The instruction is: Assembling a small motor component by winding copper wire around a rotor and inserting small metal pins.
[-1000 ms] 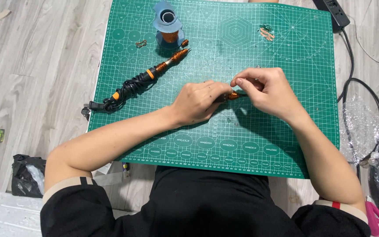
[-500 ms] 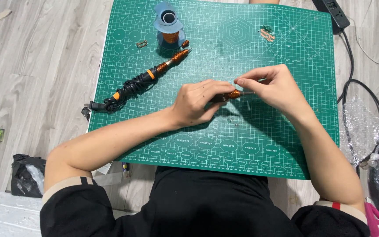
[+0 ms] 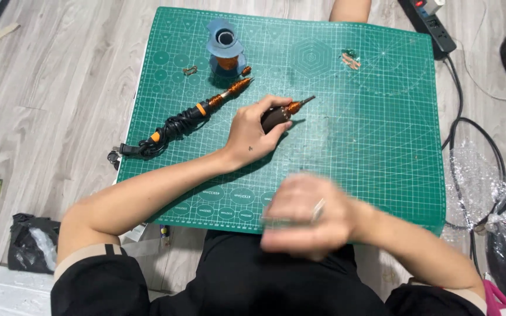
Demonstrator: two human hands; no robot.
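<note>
**Green grid, orange accents on pale grey boards**

A deep green cutting mat (image 3: 376, 146), printed with a fine pale grid, circles and a hexagon figure, lies on light grey wood-grain flooring (image 3: 54, 88). At the mat's 12 o'clock a blue-grey spool (image 3: 225, 44) carries copper-orange wire. At 10 o'clock a black tool with orange bands (image 3: 191, 114) trails a black coiled cord. At centre the left hand (image 3: 253, 131) grips a dark brown-black tool with an orange collar and silvery tip (image 3: 282, 114). At 6 o'clock the blurred right hand (image 3: 306, 213) shows a silvery ring. Black clothing with tan cuffs fills the bottom; a black power strip (image 3: 434, 23) with a red switch sits at 1 o'clock.
</note>
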